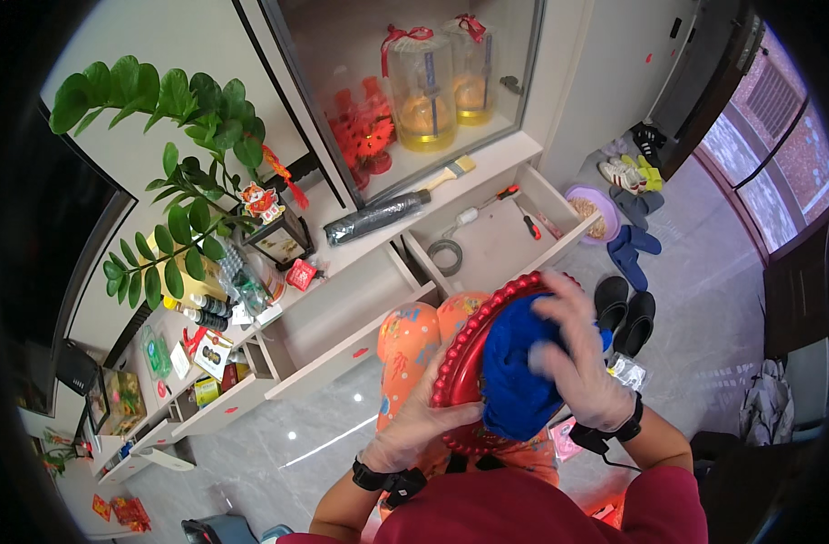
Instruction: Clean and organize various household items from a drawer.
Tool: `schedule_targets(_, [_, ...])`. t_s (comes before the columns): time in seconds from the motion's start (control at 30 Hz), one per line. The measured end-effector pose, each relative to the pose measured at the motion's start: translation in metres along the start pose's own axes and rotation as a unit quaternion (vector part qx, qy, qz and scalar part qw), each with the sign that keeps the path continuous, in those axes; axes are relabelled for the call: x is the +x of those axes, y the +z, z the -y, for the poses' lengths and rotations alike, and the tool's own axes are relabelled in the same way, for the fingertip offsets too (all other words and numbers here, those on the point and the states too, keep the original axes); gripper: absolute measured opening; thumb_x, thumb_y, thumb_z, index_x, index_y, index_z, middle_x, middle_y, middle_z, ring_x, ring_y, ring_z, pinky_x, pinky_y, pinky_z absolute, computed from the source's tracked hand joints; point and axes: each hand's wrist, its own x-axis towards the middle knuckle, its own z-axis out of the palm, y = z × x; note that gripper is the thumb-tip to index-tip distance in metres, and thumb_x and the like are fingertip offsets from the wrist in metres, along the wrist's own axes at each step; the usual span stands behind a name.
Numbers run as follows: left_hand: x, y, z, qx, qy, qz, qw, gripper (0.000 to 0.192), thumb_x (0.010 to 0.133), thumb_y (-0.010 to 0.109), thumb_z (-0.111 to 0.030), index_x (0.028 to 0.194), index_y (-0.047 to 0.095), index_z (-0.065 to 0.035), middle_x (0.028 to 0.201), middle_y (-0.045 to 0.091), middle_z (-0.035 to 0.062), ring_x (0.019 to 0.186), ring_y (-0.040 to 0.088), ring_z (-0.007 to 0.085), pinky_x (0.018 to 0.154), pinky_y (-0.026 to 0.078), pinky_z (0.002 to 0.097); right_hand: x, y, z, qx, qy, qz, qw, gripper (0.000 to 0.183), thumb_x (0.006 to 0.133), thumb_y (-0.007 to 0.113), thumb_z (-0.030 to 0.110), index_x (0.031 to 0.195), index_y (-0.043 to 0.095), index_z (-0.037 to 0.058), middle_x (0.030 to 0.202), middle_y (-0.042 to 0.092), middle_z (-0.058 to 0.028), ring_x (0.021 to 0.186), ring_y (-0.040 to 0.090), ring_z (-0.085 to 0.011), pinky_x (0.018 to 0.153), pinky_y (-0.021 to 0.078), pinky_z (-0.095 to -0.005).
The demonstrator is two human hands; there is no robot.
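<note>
My left hand [421, 425], in a clear thin glove, grips the near left rim of a round red tray [463, 360] with a beaded edge. Its thumb lies inside the rim. A bunched blue cloth [519, 367] covers much of the tray's inside. Over the right part of the cloth is my right hand [581, 360], gloved too and blurred, its fingers spread apart. Whether its fingertips touch the cloth is unclear. The tray is held above my lap, over orange patterned trousers [411, 340].
Before me a pulled-out drawer [502, 234] holds screwdrivers and a coil; another open drawer [346, 316] adjoins it. On the cabinet top lie a paintbrush [448, 173] and a black wrapped roll [377, 216]. A potted plant [183, 224] overhangs it. Slippers [632, 255] and a purple basin [594, 211] stand right.
</note>
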Motion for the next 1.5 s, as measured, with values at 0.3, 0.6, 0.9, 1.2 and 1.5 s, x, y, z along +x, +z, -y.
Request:
schedule_targets(0.3, [-0.003, -0.001, -0.001, -0.009, -0.015, -0.001, 1.000, 0.097, 0.086, 0.071, 0.003, 0.158, 0.010, -0.0182, 0.152, 0.036, 0.0052, 0.133, 0.044, 0.0167, 0.110, 0.042, 0.0383, 0.010, 0.007, -0.015, -0.103, -0.019, -0.118, 0.988, 0.020, 0.081, 0.069, 0.002, 0.100, 0.065, 0.0047, 0.106, 0.060, -0.0131, 0.101, 0.055, -0.0320, 0.089, 0.0455, -0.0381])
schedule_targets(0.6, [-0.004, 0.000, -0.006, 0.018, -0.009, 0.021, 1.000, 0.100, 0.083, 0.072, 0.006, 0.158, 0.009, -0.0151, 0.152, 0.035, 0.0052, 0.135, 0.041, 0.0158, 0.111, 0.040, 0.0359, 0.049, -0.003, 0.008, -0.049, -0.020, -0.035, 0.998, 0.029, 0.076, 0.068, 0.011, 0.104, 0.065, 0.0029, 0.083, 0.056, -0.0145, 0.079, 0.060, -0.0355, 0.071, 0.0496, -0.0393])
schedule_targets(0.9, [0.000, 0.004, -0.008, 0.049, -0.009, 0.023, 0.998, 0.103, 0.081, 0.075, 0.002, 0.158, 0.008, -0.0143, 0.151, 0.036, 0.0063, 0.137, 0.039, 0.0161, 0.111, 0.039, 0.0342, 0.105, -0.038, 0.011, -0.186, -0.047, 0.270, 0.944, 0.024, 0.077, 0.065, 0.022, 0.090, 0.070, 0.0027, 0.087, 0.063, -0.0178, 0.085, 0.063, -0.0382, 0.077, 0.0501, -0.0449])
schedule_targets(1.2, [0.004, 0.003, -0.009, 0.034, -0.019, 0.007, 0.999, 0.102, 0.085, 0.075, -0.002, 0.158, 0.004, -0.0150, 0.151, 0.037, 0.0081, 0.134, 0.044, 0.0181, 0.110, 0.041, 0.0379, 0.128, -0.025, 0.015, -0.348, -0.106, 0.386, 0.848, 0.024, 0.073, 0.070, 0.024, 0.081, 0.069, 0.0021, 0.085, 0.064, -0.0143, 0.084, 0.066, -0.0348, 0.073, 0.0529, -0.0425])
schedule_targets(1.5, [-0.001, -0.014, -0.004, -0.028, -0.024, -0.003, 0.999, 0.096, 0.086, 0.074, -0.002, 0.157, 0.011, -0.0153, 0.151, 0.036, 0.0062, 0.138, 0.039, 0.0183, 0.113, 0.039, 0.0391, 0.080, -0.031, -0.033, -0.015, 0.010, -0.027, 0.999, 0.016, 0.081, 0.066, 0.005, 0.094, 0.060, 0.0009, 0.092, 0.063, -0.0146, 0.085, 0.063, -0.0311, 0.079, 0.0508, -0.0389])
